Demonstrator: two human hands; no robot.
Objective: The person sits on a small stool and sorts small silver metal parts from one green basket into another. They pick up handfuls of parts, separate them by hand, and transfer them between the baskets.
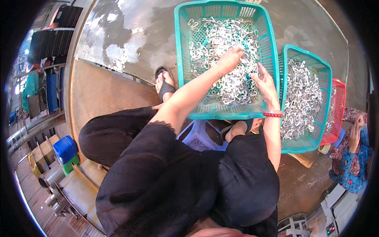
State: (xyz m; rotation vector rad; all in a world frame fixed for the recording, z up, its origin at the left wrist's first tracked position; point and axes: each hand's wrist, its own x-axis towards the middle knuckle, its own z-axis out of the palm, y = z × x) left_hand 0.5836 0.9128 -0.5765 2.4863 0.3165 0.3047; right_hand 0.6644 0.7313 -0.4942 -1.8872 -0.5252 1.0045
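Stained concrete flooring (118, 35) is supporting a teal perforated plastic basket (181, 67) of small silver metal clips (221, 43), where the left hand (230, 59) is pinching clips while the right hand (265, 85), fingers spread, is raking the pile for sorting.

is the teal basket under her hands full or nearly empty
Partly full. Silver metal hooks lie heaped over the floor of the teal basket, well below its rim; the mesh walls show bare above them.
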